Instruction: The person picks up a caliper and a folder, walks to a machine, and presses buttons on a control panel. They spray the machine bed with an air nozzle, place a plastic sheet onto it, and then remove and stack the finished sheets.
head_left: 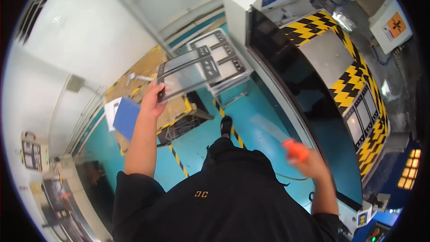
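My left hand [153,100] is raised and grips the near corner of a flat dark-framed panel [188,72] with a clear window, holding it up above the floor. My right hand [309,161] is out to the right, closed around a small orange object [295,149] that is blurred. A stack of similar framed panels [224,56] lies on a metal stand just beyond the held panel. My black sleeves and torso fill the lower middle of the view.
A machine with a dark curved front [295,80] and yellow-black hazard striping [349,85] runs along the right. A wooden bench [148,69] with a blue sheet [126,115] stands at left. The teal floor [264,125] carries striped tape lines.
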